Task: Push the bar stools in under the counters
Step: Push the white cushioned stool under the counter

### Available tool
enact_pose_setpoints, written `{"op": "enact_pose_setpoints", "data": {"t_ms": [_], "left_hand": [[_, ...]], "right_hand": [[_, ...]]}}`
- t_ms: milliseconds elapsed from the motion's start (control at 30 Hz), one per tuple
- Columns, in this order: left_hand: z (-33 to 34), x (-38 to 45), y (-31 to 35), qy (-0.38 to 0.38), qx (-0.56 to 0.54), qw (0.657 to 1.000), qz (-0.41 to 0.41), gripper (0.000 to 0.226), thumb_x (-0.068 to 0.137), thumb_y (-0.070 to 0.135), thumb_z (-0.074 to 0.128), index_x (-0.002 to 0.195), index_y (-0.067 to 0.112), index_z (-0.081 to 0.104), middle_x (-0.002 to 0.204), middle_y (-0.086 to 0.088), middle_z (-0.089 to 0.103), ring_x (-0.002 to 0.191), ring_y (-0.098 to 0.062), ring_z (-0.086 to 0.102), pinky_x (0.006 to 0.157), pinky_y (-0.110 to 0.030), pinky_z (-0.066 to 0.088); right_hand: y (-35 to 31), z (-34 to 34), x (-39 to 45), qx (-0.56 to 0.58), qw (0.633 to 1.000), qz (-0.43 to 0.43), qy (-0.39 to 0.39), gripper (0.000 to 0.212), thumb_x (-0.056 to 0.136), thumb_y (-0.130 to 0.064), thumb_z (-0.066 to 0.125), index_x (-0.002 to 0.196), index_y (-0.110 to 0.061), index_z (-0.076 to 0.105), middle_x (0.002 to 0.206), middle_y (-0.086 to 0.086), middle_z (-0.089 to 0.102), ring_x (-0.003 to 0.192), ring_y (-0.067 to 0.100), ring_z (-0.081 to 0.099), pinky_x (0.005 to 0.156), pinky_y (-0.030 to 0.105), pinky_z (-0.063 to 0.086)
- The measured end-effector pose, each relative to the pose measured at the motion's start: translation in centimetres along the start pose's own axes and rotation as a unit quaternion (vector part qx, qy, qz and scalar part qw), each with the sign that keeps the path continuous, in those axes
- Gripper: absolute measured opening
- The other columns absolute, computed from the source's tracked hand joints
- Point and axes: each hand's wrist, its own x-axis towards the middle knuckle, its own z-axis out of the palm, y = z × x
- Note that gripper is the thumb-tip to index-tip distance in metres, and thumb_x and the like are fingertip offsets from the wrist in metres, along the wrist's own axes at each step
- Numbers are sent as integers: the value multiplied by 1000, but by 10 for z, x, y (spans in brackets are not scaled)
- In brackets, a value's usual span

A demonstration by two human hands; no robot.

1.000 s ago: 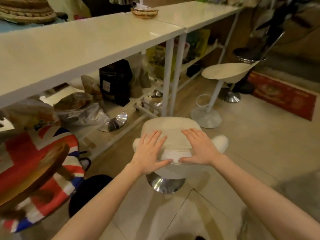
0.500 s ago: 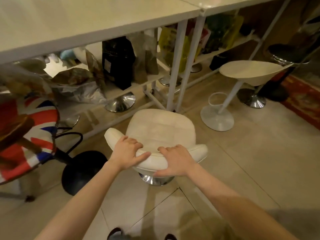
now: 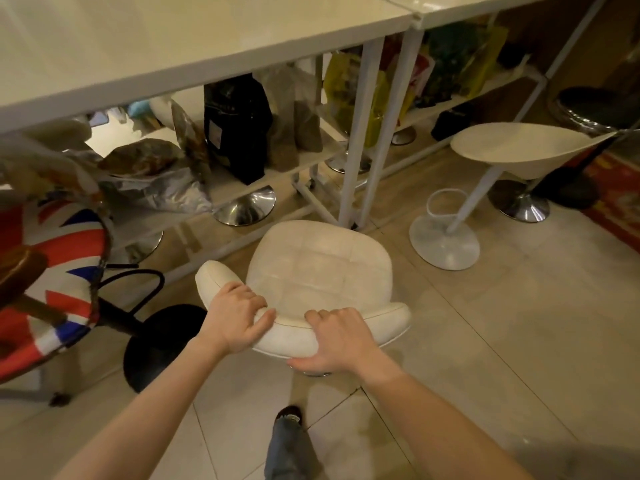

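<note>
A cream padded bar stool [image 3: 318,268] with a low curved backrest stands on the tiled floor in front of the white counter [image 3: 180,53], its seat front close to the paired white counter legs [image 3: 367,140]. My left hand [image 3: 235,317] wraps over the left part of the backrest. My right hand [image 3: 337,341] grips the backrest's middle from behind. A white scoop-seat stool [image 3: 519,150] leans on its round base further right, outside the counter. A Union Jack stool [image 3: 52,271] with a black base sits at the left.
Bags and a black package [image 3: 239,126] crowd the low shelf under the counter, with chrome stool bases [image 3: 247,206] beside them. A black stool [image 3: 595,105] and a red rug [image 3: 613,195] lie at the far right. My foot [image 3: 289,415] is just behind the cream stool.
My hands shifted from lying flat on the seat to gripping the backrest. The cream stool has moved closer to the counter legs, and my view has tilted down.
</note>
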Motion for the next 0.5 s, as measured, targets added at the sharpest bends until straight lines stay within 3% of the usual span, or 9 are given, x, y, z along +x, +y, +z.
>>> {"op": "enact_pose_setpoints", "data": {"t_ms": [500], "left_hand": [[-9, 60, -56, 19, -9, 1000, -11, 58, 79, 45, 24, 68, 12, 70, 65, -4, 68, 65, -23, 60, 78, -33, 39]], "right_hand": [[8, -8, 75, 24, 1000, -4, 15, 71, 70, -74, 51, 94, -7, 53, 88, 15, 68, 76, 33, 62, 66, 37, 37]]}}
